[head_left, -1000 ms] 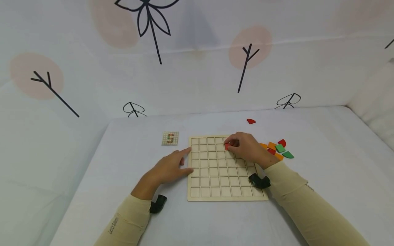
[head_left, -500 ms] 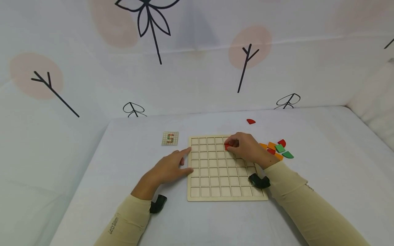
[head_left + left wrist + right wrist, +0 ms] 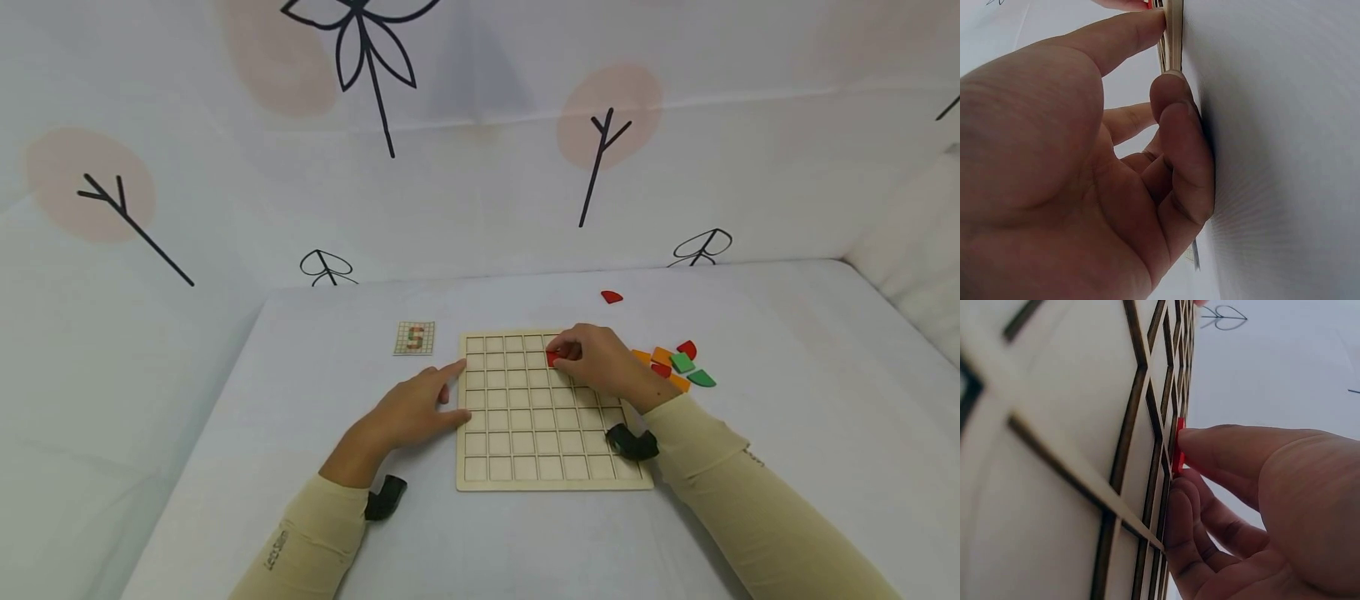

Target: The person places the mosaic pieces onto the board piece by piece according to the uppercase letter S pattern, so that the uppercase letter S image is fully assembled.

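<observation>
A square wooden grid board [image 3: 522, 418] lies flat on the white-covered table. My left hand [image 3: 411, 410] rests at its left edge, thumb and index finger spread and touching the rim. In the left wrist view the other fingers of that hand [image 3: 1129, 169] bend loosely beside the board's edge [image 3: 1174, 37]. My right hand [image 3: 600, 360] is over the upper part of the board and pinches a small red tile [image 3: 553, 358] at a cell there. Seen from the right wrist, the red tile [image 3: 1179, 445] stands slightly proud of the grid under the thumb; its far side is hidden.
Right of the board, partly behind the right wrist, lie several loose orange, red and green pieces, among them a green quarter-round [image 3: 702, 378]. One red piece [image 3: 611, 297] lies apart farther back. A small pattern card [image 3: 415, 338] sits beyond the left hand.
</observation>
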The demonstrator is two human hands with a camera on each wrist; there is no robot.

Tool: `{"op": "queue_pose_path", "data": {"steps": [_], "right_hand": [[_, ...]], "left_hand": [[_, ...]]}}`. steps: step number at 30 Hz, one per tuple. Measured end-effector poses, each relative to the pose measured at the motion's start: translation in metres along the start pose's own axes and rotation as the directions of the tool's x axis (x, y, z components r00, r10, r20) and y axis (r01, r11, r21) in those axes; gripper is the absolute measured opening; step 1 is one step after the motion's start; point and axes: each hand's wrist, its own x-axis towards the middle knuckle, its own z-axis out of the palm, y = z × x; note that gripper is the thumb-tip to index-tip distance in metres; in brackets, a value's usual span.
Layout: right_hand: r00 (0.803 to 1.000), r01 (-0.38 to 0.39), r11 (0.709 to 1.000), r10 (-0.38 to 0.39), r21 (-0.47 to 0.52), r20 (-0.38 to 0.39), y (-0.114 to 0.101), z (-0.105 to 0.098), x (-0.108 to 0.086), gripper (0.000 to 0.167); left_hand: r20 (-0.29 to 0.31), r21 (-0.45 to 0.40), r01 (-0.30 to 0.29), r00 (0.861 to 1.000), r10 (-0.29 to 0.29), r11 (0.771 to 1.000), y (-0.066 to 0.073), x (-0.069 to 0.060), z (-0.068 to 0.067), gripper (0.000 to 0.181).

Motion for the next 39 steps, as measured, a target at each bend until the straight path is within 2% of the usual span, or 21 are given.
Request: {"op": "queue_pose_path", "data": {"steps": [15,32,39], "right_hand": [[1.0,0.003,1.0,-0.003,0.008,-0.017,0.0009,0.0028,-0.0029,0.017],[1.0,-0.007,1.0,0.007,-0.001,0.01,-0.0014,-0.0009,-0.0012,0.02],[1.0,-0.008,1.0,0.008,-0.001,0.015,-0.0007,-0.001,0.0,0.02]], "left_hand": [[0.015,0.001,0.009,1.0,-0.009,1.0,-0.0009,0.0003,0.0036,0.079],[0.013,0.027,0.01,1.0,-0.01,1.0,0.0,0.002,0.002,0.079],[0.019,0.031,0.035,0.999,-0.036,0.999,0.0009,0.0011,0.0014,0.082]]}}
